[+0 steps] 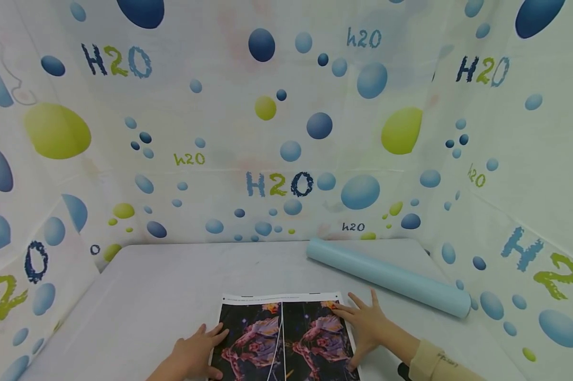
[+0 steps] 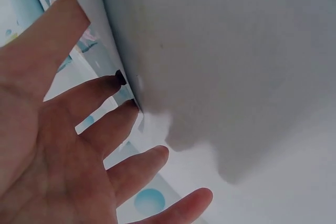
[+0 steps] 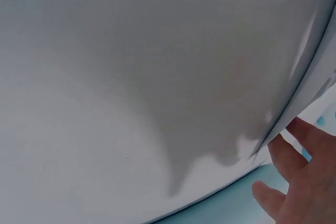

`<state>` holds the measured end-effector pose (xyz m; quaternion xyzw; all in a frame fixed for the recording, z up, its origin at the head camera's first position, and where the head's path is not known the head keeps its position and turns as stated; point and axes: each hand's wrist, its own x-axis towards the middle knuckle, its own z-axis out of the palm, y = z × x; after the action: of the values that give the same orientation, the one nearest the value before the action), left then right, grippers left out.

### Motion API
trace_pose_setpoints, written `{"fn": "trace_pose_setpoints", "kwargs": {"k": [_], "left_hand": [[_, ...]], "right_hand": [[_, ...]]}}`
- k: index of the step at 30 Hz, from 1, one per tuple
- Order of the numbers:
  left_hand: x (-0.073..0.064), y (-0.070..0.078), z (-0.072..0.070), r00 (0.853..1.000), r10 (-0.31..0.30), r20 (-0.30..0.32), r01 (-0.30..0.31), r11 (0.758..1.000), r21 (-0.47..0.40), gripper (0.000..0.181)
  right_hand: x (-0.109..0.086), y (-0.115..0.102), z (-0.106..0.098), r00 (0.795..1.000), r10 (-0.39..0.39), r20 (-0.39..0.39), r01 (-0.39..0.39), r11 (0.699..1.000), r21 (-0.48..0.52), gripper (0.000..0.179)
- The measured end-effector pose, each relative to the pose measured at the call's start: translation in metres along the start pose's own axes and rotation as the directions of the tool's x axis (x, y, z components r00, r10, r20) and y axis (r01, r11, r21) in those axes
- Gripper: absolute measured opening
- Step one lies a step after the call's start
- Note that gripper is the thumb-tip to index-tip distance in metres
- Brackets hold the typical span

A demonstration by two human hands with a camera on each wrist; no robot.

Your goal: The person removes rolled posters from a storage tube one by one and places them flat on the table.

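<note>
A printed sheet (image 1: 310, 338) lies at the table's near edge in the head view, its lower part cut off by the frame. Two matching dark pictures with pink and purple figures sit side by side on it, under a white top margin. My left hand (image 1: 191, 352) touches the sheet's left edge with spread fingers. On the opposite side, my right hand (image 1: 369, 325) rests on the right edge, fingers fanned out. Both wrist views show fingertips at the paper's edge: the left hand (image 2: 68, 150) and the right hand (image 3: 310, 177). Whether the sheet is single or stacked, I cannot tell.
A long light-blue roll (image 1: 386, 278) lies slantwise on the white table (image 1: 181, 286), beyond the right hand. A dark object (image 1: 403, 370) shows partly beside the right sleeve (image 1: 439, 365). Curtains (image 1: 220, 116) printed with bubbles and "H2O" surround the table at the back and sides.
</note>
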<state>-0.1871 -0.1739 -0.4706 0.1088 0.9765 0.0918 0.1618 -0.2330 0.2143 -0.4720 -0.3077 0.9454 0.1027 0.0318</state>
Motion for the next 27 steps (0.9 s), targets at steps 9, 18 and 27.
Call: {"fn": "trace_pose_setpoints", "kwargs": {"k": [9,18,27], "left_hand": [[-0.003,-0.003,0.005,1.000,0.016,-0.025,-0.016,1.000,0.023,0.084],[-0.008,-0.003,0.004,0.999,0.032,-0.026,-0.031,0.999,0.045,0.084],[-0.011,-0.003,0.007,0.997,0.057,-0.056,-0.053,0.997,0.064,0.086]], "right_hand": [[-0.004,0.004,0.000,1.000,-0.024,0.002,0.023,0.994,0.103,0.114],[-0.006,0.007,0.005,1.000,-0.023,0.007,0.021,0.986,0.166,0.112],[-0.008,0.010,0.014,0.999,-0.035,-0.025,0.039,0.983,0.181,0.113]]}}
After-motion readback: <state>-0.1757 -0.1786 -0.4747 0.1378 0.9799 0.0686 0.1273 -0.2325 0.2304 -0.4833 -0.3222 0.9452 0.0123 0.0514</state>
